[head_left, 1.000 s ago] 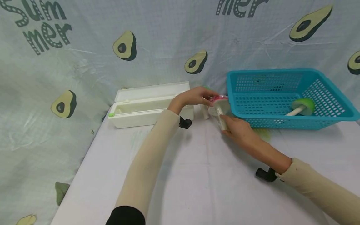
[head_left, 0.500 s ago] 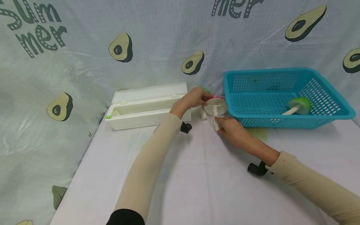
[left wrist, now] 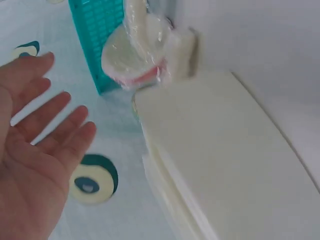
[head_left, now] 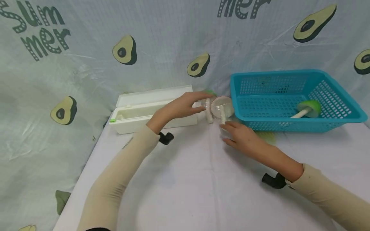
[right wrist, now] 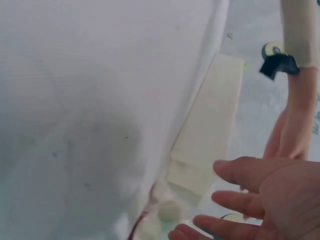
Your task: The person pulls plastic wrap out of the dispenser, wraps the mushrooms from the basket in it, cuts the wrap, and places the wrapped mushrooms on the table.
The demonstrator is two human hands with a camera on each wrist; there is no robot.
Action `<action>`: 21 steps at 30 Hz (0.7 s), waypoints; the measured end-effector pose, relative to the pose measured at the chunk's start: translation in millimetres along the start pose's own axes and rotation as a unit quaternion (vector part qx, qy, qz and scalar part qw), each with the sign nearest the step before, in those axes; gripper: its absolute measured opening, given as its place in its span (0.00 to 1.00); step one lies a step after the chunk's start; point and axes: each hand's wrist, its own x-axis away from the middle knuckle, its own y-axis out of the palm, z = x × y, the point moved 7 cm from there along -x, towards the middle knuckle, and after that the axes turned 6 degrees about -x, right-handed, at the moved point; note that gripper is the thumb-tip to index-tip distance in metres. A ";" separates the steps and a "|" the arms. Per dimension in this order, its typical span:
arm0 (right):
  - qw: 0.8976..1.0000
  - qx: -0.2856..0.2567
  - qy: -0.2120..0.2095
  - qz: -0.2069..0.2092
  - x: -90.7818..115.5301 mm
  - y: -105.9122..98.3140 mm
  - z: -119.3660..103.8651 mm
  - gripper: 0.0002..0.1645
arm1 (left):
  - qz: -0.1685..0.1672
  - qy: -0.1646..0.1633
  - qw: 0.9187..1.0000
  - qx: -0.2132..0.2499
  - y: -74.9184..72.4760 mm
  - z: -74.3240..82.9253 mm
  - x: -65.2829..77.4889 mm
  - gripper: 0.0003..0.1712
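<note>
A toy mushroom [head_left: 222, 107] with a pink rim and pale stem, wrapped in clear film, lies on the table against the basket's left end. My right hand [head_left: 242, 138] is beside the stem's lower end, fingers loosely spread and nothing gripped. Left of that mushroom is a second wrapped one, whose pale stem [head_left: 209, 114] and a bit of green cap show. My left hand [head_left: 182, 107] hovers over the right end of a long white box [head_left: 153, 123] with its lid up. In the left wrist view, the left fingers [left wrist: 75, 142] are spread, holding nothing.
The blue basket [head_left: 289, 124] stands at the back right with an unwrapped green-capped toy mushroom [head_left: 310, 108] inside. Behind everything hangs an avocado-print sheet [head_left: 162, 38]. A white cloth [head_left: 190, 179] covers the table, its left edge running diagonally.
The pink mushroom was set down against the basket and both hands let go of it. My left hand drew back to the left; my right fingers loosened from the stem.
</note>
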 end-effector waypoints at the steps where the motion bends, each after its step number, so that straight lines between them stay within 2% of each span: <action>1: 1.000 -0.002 -0.009 0.000 -0.1 -3.5 -3.7 0.28 | 0.003 0.011 1.000 -0.006 -4.7 1.2 10.5 0.30; 3: 1.000 -0.009 -0.028 0.004 -1.5 -9.4 -9.1 0.28 | 0.005 0.019 1.000 -0.020 -11.7 0.7 32.9 0.30; 5: 0.999 -0.013 -0.041 0.009 -4.0 -14.1 -12.1 0.27 | 0.002 0.013 0.999 -0.038 -15.6 -4.1 55.4 0.30; 9: 0.997 -0.030 -0.074 0.013 -16.7 -16.5 -18.5 0.26 | 0.007 -0.008 0.998 -0.066 -23.9 -23.3 99.0 0.29; 15: 0.990 -0.047 -0.130 -0.015 -46.5 -14.2 -30.2 0.25 | 0.035 -0.043 0.995 -0.082 -33.2 -52.1 147.0 0.31; 21: 0.986 -0.048 -0.154 -0.038 -81.6 -13.9 -42.6 0.22 | 0.048 -0.066 0.991 -0.104 -37.1 -65.7 184.2 0.30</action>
